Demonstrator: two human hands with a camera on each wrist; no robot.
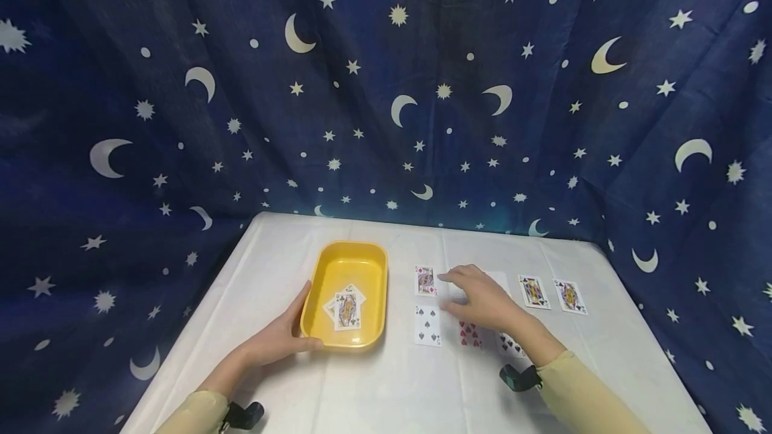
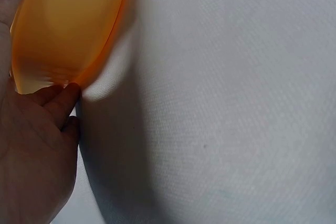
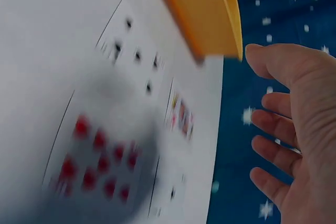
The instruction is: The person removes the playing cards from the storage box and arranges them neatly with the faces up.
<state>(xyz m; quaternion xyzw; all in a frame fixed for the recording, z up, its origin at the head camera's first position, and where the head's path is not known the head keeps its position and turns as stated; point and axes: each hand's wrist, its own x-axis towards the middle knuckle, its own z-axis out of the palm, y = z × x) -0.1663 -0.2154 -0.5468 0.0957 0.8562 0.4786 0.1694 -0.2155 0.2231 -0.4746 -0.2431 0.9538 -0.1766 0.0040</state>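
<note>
While a dark blue backdrop (image 1: 386, 86) printed with moons and stars hung behind it, the white worktop (image 1: 386, 380) carried a yellow tray (image 1: 328, 276) at its left-centre. 2 or 3 cards (image 1: 346, 308) lay inside the tray, a face card on top. The left hand (image 1: 280, 337) rested against the tray's near-left wall, its fingers relaxed and touching the rim. The right hand (image 1: 482, 300) hovered with loosely spread fingers, holding nothing, over the rows of cards, beside a red face card (image 1: 425, 280). A spade card (image 1: 427, 325) lay just below it, and 2 face cards (image 1: 533, 291) sat well to the right.
</note>
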